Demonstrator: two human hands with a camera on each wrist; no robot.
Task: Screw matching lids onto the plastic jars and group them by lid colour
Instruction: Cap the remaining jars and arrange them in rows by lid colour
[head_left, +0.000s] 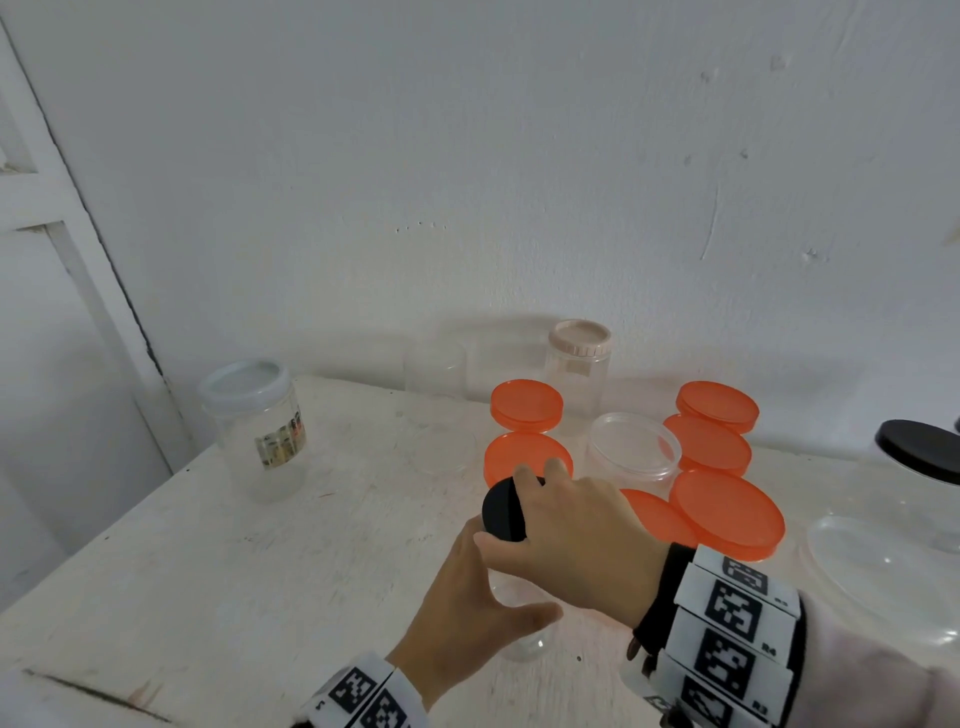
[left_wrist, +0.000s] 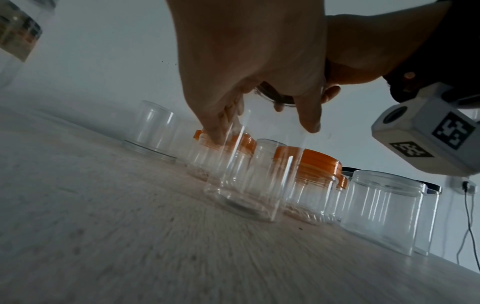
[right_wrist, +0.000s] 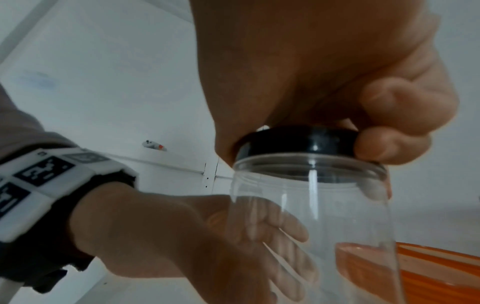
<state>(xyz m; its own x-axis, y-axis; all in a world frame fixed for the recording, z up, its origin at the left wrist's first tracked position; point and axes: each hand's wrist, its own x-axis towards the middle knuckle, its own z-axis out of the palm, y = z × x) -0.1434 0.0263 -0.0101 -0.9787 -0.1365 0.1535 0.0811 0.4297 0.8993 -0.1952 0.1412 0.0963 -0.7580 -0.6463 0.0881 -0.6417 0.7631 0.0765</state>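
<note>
A clear plastic jar (head_left: 524, 642) stands upright on the white table (head_left: 291, 545), near its front. My left hand (head_left: 498, 587) grips the jar's side, thumb on the near face and fingers round the far face. A small black lid (head_left: 501, 512) sits on the jar's mouth, and my right hand (head_left: 514, 512) grips its rim from above. The left wrist view shows the jar (left_wrist: 249, 185) between the left hand's (left_wrist: 262, 127) thumb and fingers. In the right wrist view the black lid (right_wrist: 298, 146) rests on the jar (right_wrist: 311, 216), pinched by the right hand (right_wrist: 303, 144).
Several orange-lidded jars (head_left: 727, 512) cluster just behind my hands around an open clear jar (head_left: 634, 452). A beige-lidded jar (head_left: 579, 343) stands at the back, a labelled pale-lidded jar (head_left: 249, 415) far left, a black-lidded jar (head_left: 919, 452) and a clear lid (head_left: 883, 561) at right.
</note>
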